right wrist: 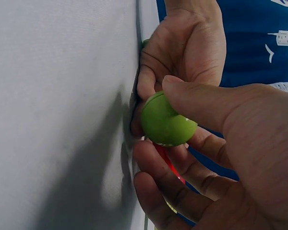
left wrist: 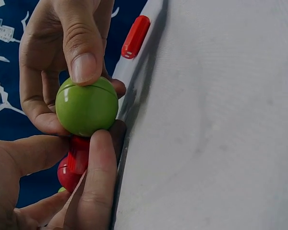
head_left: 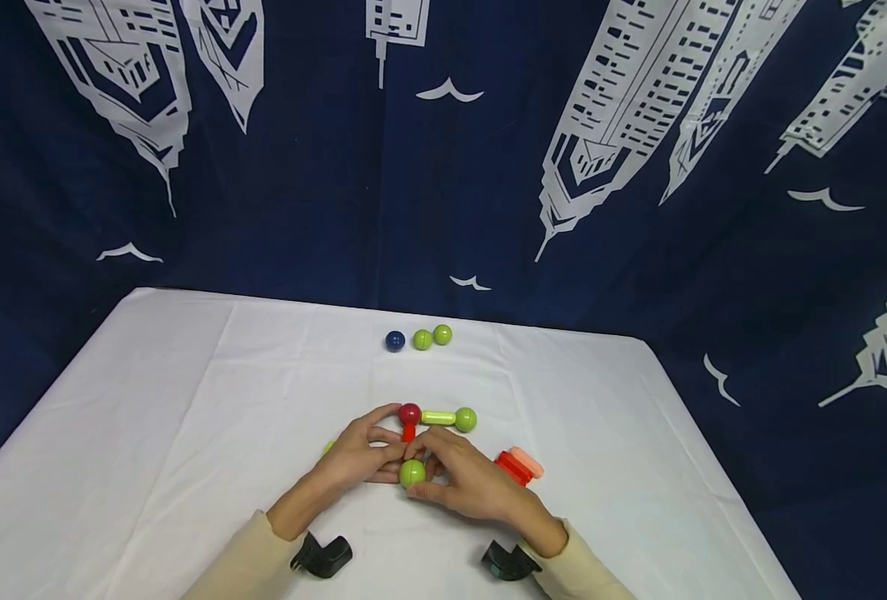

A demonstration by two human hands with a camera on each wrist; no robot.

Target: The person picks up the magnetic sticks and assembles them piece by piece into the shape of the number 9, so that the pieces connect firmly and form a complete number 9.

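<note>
A green ball [head_left: 412, 472] is pinched by my right hand [head_left: 466, 483], its thumb on the near side and fingers on the far side. My left hand [head_left: 355, 457] grips the short red rod [left wrist: 78, 155] between thumb and fingers, right against that ball. At the rod's far end sits a red ball [head_left: 409, 414], partly behind the fingers in the left wrist view. From the red ball a yellow-green rod [head_left: 438, 417] runs right to another green ball [head_left: 466, 419]. Fingers hide part of the joint between the rod and the held ball.
Red and salmon rods [head_left: 517, 467] lie just right of my right hand. Farther back are a dark blue ball [head_left: 394, 341] and two green balls [head_left: 423, 339]. A yellow-green piece [head_left: 328, 447] peeks out beside my left hand. White cloth [head_left: 188, 433] covers the table.
</note>
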